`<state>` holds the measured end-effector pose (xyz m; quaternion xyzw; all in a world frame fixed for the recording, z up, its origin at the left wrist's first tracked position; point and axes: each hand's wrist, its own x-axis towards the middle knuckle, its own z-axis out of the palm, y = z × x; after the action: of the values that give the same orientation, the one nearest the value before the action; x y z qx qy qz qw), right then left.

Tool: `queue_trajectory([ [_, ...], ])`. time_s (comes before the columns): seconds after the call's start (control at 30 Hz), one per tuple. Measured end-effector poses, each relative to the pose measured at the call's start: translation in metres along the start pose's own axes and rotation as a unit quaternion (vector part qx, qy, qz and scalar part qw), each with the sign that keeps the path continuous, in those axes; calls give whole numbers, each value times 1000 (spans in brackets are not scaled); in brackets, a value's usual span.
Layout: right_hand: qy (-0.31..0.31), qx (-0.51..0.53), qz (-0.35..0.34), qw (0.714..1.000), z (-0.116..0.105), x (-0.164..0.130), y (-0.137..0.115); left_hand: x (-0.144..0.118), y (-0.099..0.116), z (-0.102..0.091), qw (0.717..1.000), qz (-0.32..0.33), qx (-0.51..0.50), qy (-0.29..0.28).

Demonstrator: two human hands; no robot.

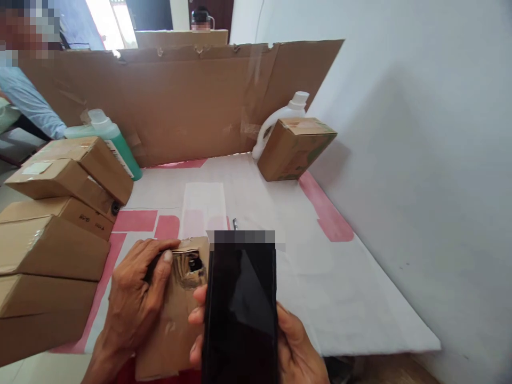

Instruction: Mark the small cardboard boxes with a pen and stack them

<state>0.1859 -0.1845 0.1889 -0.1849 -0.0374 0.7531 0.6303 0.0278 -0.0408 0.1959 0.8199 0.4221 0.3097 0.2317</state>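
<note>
The left hand (138, 298) lies on a small, worn brown cardboard box (176, 314) at the near edge of the white-and-pink covered worktop (340, 288), its fingers (160, 266) curled over the box's top left edge and gripping it beside a torn hole in the cardboard. The right hand (292, 341) holds a flat black smartphone with a dark glossy screen (242, 309) upright just to the right of the box and partly in front of it, fingers wrapped around the phone's left side from behind, thumb side hidden. Left of the hands stands a stack of closed brown cardboard cartons (52, 240), and behind the stack leans a green plastic bottle with a pale cap (116, 141). At the far side a tall sheet of brown corrugated cardboard (180, 101) stands as a screen. Near its right end a tilted brown cardboard box with green print (294, 146) rests against a white plastic jug with a white cap (280, 117). A small dark pen-like object (235, 224) lies on the worktop beyond the phone. A person's light blue sleeve (28, 101) shows at the far left.
</note>
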Motion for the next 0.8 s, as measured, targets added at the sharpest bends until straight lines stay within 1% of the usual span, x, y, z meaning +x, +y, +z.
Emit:
queue_trajectory([
  [0.07, 19, -13, -94, 995, -11, 2, -15, 6, -8, -2, 1000, -10, 7, 3],
  [0.13, 64, -37, -171, 982, -32, 5, -34, 15, -16, -2, 1000, -14, 12, 6],
  [0.2, 133, -66, -203, 968, -62, 9, -54, 24, -22, -2, 1000, -15, 13, 4],
  [0.23, 180, -94, -208, 957, -78, 12, -63, 29, -24, -2, 1000, -16, 11, 2],
  [0.27, 237, -134, -210, 939, -94, 14, -72, 33, -26, -1, 1000, -17, 7, -2],
  [0.33, 353, -230, -203, 884, -124, 20, -87, 40, -28, 0, 1000, -20, -5, -14],
  [0.37, 399, -268, -198, 854, -136, 22, -92, 44, -28, 1, 1000, -21, -10, -20],
  [0.43, 463, -319, -190, 805, -156, 24, -102, 50, -29, 3, 999, -25, -15, -33],
  [0.47, 485, -340, -189, 783, -164, 25, -104, 52, -29, 4, 999, -30, -16, -41],
  [0.53, 528, -396, -181, 729, -174, 25, -107, 55, -28, 5, 997, -48, -28, -52],
  [0.63, 561, -495, -159, 644, -182, 25, -108, 56, -26, 6, 992, -66, -84, -70],
  [0.67, 564, -527, -151, 618, -184, 25, -109, 57, -26, 6, 989, -68, -105, -75],
  [0.73, 560, -578, -140, 576, -189, 26, -111, 56, -29, 4, 983, -71, -145, -85],
  [0.8, 550, -635, -116, 529, -195, 25, -114, 54, -36, 3, 974, -85, -194, -75],
])
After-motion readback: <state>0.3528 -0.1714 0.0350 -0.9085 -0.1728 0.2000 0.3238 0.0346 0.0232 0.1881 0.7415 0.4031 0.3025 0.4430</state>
